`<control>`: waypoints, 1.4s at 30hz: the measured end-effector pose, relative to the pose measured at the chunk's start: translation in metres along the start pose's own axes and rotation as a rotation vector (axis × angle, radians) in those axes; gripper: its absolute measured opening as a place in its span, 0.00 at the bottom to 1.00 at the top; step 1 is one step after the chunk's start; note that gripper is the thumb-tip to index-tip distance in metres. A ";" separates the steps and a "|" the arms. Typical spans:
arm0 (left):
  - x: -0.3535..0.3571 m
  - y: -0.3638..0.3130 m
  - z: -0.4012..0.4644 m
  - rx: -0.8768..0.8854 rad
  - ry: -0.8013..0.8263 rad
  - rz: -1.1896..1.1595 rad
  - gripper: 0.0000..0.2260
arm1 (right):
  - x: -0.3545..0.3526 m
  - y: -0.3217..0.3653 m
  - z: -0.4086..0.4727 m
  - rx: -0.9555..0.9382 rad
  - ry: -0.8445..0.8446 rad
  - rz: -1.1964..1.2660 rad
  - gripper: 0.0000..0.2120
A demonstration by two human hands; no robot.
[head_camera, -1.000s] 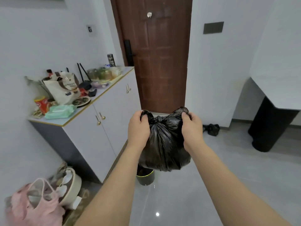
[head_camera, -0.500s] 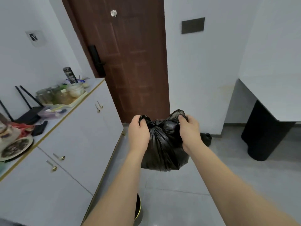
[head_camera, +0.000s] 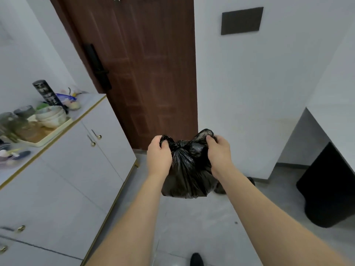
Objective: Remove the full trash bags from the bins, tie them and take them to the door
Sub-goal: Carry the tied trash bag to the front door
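Trash bag (head_camera: 189, 173) — both hands pinch its knotted ears.

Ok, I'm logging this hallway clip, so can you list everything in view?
Trash bag: one, black, knotted, held up before the door.
Door: one, brown, straight ahead.
Door lock: one, black, door's left edge.
Cabinet: one, white, gold knobs, left.
Tray: one, cream, on cabinet, holding bowls and jars.
Wall panel: one, dark, upper right.
Bin: one, black, under right counter.
Left hand: grips bag's left ear.
Right hand: grips right ear.
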State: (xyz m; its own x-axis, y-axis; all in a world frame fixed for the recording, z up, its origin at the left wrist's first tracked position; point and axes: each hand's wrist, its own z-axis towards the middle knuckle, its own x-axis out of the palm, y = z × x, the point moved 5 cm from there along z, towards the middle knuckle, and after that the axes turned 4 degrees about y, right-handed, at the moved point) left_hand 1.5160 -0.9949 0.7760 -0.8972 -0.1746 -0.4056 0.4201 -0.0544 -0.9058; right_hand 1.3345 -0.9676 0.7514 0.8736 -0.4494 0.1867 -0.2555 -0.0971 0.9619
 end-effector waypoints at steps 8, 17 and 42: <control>0.079 0.050 0.155 -0.086 0.080 0.031 0.12 | 0.037 -0.032 0.174 0.079 -0.023 -0.110 0.09; 0.208 0.210 0.274 -0.232 0.115 0.097 0.13 | 0.044 -0.159 0.366 0.140 -0.013 -0.273 0.09; 0.639 0.799 0.285 -0.264 0.071 0.049 0.07 | -0.122 -0.776 0.695 0.231 0.087 -0.481 0.10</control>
State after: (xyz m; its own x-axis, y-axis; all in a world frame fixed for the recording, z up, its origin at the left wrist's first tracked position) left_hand 1.3174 -1.4296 -0.1719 -0.8879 -0.1011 -0.4488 0.4214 0.2124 -0.8816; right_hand 1.1387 -1.4550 -0.1567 0.9431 -0.2315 -0.2388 0.1061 -0.4711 0.8757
